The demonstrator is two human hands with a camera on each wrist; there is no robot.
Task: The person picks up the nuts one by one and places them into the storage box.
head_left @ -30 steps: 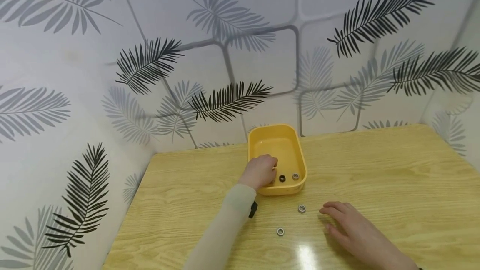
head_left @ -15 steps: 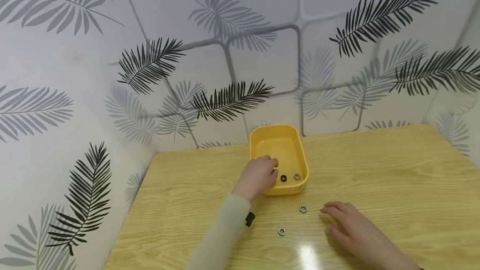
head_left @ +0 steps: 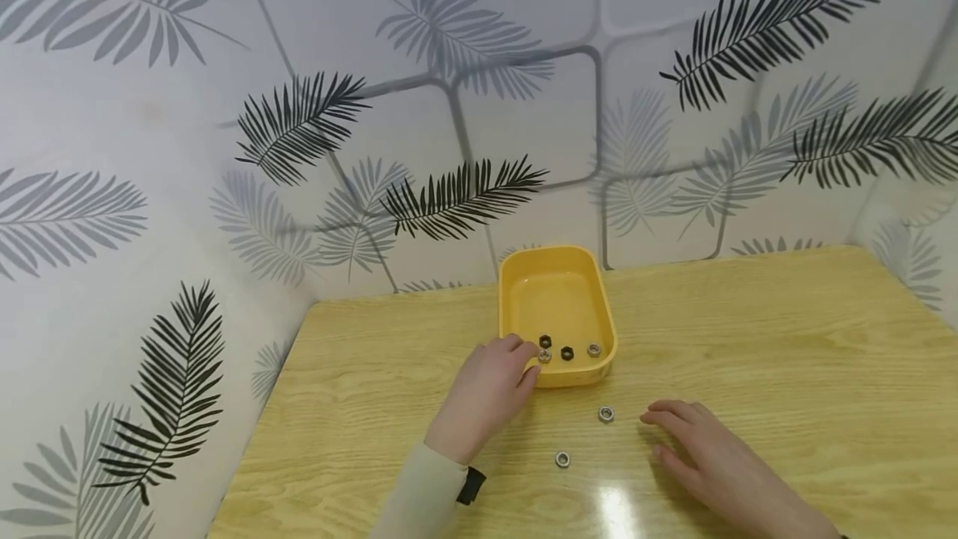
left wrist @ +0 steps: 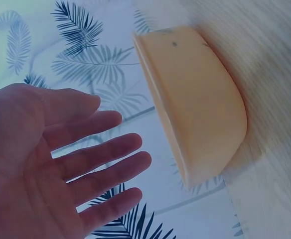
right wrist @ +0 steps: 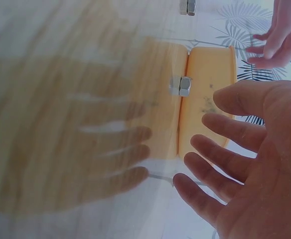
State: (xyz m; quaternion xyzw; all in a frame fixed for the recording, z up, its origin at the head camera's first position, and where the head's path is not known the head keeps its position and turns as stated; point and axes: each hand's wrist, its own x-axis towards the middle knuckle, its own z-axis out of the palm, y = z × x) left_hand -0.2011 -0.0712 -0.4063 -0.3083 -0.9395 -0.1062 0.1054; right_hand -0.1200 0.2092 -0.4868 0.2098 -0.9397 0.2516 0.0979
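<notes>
My left hand (head_left: 490,385) is over the near left corner of a yellow tray (head_left: 604,306), fingers spread and nothing in them; the left wrist view shows its bare palm and straight fingers. Inside the tray, along its near end, lie two black nuts, one black nut (head_left: 567,353) beside a silver nut (head_left: 594,350) and another black nut (head_left: 545,341) behind a second silver nut (head_left: 545,356). Two more silver nuts are on the table: one nut (head_left: 606,414) in front of the tray, one nut (head_left: 563,460) nearer me. My right hand (head_left: 699,447) hovers right of them, fingers relaxed.
The wooden table (head_left: 748,331) runs back to a wall (head_left: 524,131) with a leaf pattern, and the tray stands close to that wall. A dark band (head_left: 471,486) is on my left wrist. The glossy table top reflects my right hand in the right wrist view.
My left hand has drawn back from inside the tray toward me and to the left, its fingers opening. A silver nut and a black nut now show where it was. My right hand stays still.
</notes>
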